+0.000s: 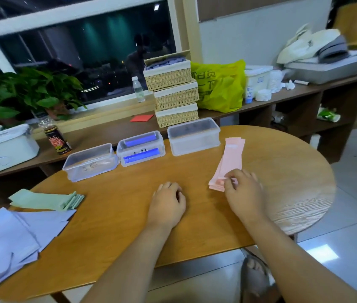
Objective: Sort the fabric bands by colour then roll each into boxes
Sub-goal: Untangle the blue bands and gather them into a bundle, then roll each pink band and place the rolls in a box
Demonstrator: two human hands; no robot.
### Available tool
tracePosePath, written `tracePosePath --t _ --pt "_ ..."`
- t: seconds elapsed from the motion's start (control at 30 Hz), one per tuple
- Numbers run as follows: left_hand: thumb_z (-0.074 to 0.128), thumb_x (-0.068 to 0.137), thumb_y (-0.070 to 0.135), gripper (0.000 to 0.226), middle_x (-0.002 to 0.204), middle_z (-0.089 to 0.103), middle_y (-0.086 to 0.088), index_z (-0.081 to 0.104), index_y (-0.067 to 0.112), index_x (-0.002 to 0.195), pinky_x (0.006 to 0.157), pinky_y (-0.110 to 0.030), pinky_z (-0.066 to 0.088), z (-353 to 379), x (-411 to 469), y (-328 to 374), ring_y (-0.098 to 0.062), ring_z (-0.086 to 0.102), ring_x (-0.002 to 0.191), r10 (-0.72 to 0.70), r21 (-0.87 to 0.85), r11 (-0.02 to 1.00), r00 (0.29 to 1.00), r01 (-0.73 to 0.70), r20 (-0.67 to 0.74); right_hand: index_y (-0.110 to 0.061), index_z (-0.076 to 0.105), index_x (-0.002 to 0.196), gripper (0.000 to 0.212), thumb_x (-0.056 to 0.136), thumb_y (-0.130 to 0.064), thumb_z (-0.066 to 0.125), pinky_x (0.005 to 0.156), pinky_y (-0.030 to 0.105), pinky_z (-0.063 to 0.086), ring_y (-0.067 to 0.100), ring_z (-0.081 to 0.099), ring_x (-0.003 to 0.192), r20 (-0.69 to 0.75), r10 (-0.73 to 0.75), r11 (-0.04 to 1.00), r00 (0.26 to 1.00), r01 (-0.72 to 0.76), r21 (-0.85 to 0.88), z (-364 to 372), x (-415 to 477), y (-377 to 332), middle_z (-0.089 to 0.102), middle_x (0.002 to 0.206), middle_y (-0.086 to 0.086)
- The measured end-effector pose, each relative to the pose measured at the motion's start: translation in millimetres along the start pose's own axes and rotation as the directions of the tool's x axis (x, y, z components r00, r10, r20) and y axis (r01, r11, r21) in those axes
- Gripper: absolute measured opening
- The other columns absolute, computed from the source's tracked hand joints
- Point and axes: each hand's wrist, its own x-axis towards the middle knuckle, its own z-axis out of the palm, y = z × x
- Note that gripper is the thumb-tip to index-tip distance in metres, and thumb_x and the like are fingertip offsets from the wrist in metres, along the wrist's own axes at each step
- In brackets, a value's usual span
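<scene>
Fabric bands lay in three flat piles on the round wooden table (118, 248). At far left, the lavender bands (17, 237) were spread loosely, and their lower ends overhung the table's left edge. Just behind them, the green bands (46, 201) sat in a neat fanned stack close to the rear left edge. Bare wood ran from these two piles to the hands at centre.

Three clear plastic boxes stood in a row along the far edge. The left box (90, 161) showed no contents that could be made out. The middle box (140, 150) held two blue rolls, a rear roll (140, 142) and a front roll (141, 158), lying parallel and apart.

The left hand (167, 204) rested knuckles-up on the table at centre, its fingers loosely curled and holding nothing that was visible. The contents of the right box (194, 136) could not be told.

The pink bands (230, 160) lay in a lengthwise stack just in front of that box. The right hand (243, 191) pinched their near end between thumb and fingertips. Bare wood extended beyond it to the right rim.

The number of bands in each pile could not be counted
</scene>
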Motion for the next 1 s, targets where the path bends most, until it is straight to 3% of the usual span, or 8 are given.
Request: tracePosePath --t 0.3,0.5,0.63,0.7,0.8,0.9,1.0 --pt "0.048 0.097 0.032 0.016 0.098 0.056 0.011 0.063 0.028 0.096 0.091 -0.035 0.046 2 1 -2 -0.015 0.052 0.1 0.028 -0.002 1.0 1.0 -0.028 -0.01 -0.033 0.063 0.108 0.015 0.106 -0.031 0.048 0.085 0.043 0.047 0.017 0.052 0.105 0.089 -0.059 0.99 0.994 0.069 -0.12 8 5 -4 0.065 0.114 -0.008" --pt "0.044 0.1 0.032 0.023 0.108 0.059 0.009 0.065 0.028 0.107 0.096 -0.04 0.048 1 -6 -7 -0.017 0.055 0.106 0.061 -0.002 0.998 0.998 -0.061 0.034 -0.033 0.065 0.113 0.015 0.107 -0.03 0.051 0.086 0.043 0.051 0.019 0.053 0.113 0.091 -0.047 0.997 0.995 0.052 -0.054 1 -4 -8 0.061 0.123 -0.01" --pt "0.049 0.101 0.034 0.022 0.114 0.058 0.011 0.065 0.031 0.115 0.1 -0.04 0.047 -9 -28 -4 -0.016 0.054 0.112 0.062 -0.058 0.997 0.994 -0.057 0.09 -0.039 0.067 0.117 0.017 0.109 -0.035 0.052 0.088 0.04 0.058 0.013 0.054 0.118 0.043 -0.018 0.995 0.999 0.014 0.103 -20 -15 -29 0.06 0.123 -0.02" --pt "0.053 0.099 0.034 0.021 0.115 0.058 0.013 0.065 0.033 0.117 0.101 -0.04 0.047 -17 -48 1 -0.015 0.053 0.113 0.036 -0.154 0.988 0.995 -0.022 0.089 -0.042 0.067 0.117 0.016 0.109 -0.038 0.054 0.088 0.038 0.059 0.008 0.058 0.112 0.009 -0.027 0.987 1.0 0.025 0.161 -33 -24 -48 0.062 0.12 -0.022" --pt "0.059 0.099 0.032 0.023 0.118 0.056 0.017 0.062 0.035 0.122 0.104 -0.035 0.046 -33 -83 15 -0.011 0.05 0.117 0.014 -0.337 0.941 0.997 0.012 0.074 -0.054 0.066 0.104 0.022 0.108 -0.035 0.057 0.079 0.023 0.055 0.002 0.061 0.097 0.004 -0.045 0.96 0.999 0.042 0.277 -58 -48 -80 0.062 0.107 -0.023" --pt "0.066 0.098 0.035 0.037 0.13 0.056 0.018 0.057 0.033 0.134 0.108 -0.027 0.044 -52 -121 32 -0.004 0.052 0.126 0.053 -0.475 0.88 0.996 -0.01 0.076 -0.043 0.072 0.104 0.021 0.104 -0.024 0.062 0.075 0.023 0.056 0.002 0.064 0.089 0.056 0.002 0.913 0.998 -0.024 0.407 -81 -79 -107 0.067 0.101 -0.018" --pt "0.074 0.097 0.025 0.051 0.137 0.061 0.016 0.052 0.032 0.142 0.103 -0.024 0.05 -82 -155 56 -0.003 0.059 0.127 0.049 -0.749 0.657 0.987 0.084 0.154 -0.033 0.074 0.106 0.019 0.099 -0.017 0.067 0.072 0.018 0.056 0.0 0.068 0.083 0.171 0.029 0.844 0.985 -0.116 0.523 -95 -109 -134 0.072 0.09 -0.015"
